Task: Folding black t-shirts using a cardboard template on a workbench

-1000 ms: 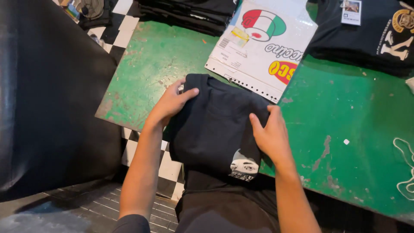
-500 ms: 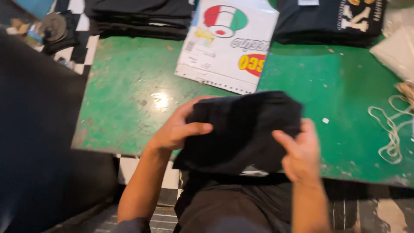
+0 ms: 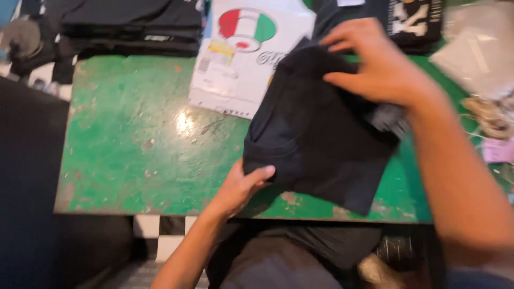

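A folded black T-shirt (image 3: 316,139) lies over the green table (image 3: 134,139), tilted, with its far end lifted. My left hand (image 3: 243,187) pinches its near left corner by the table's front edge. My right hand (image 3: 377,67) grips the far end of the shirt, raised above the table near the back. A small pale print shows at the shirt's right edge under my right wrist.
A white cardboard sheet (image 3: 241,59) with a red, white and green print lies at the back. Stacks of folded black shirts (image 3: 134,27) sit at the back left and back right (image 3: 412,24). Clear plastic bags (image 3: 476,48) and pale cord (image 3: 490,118) lie at the right.
The shirt has been lifted off the near edge, turned and carried further onto the table to the right. My right hand rose to its far end; my left slid to the near corner.
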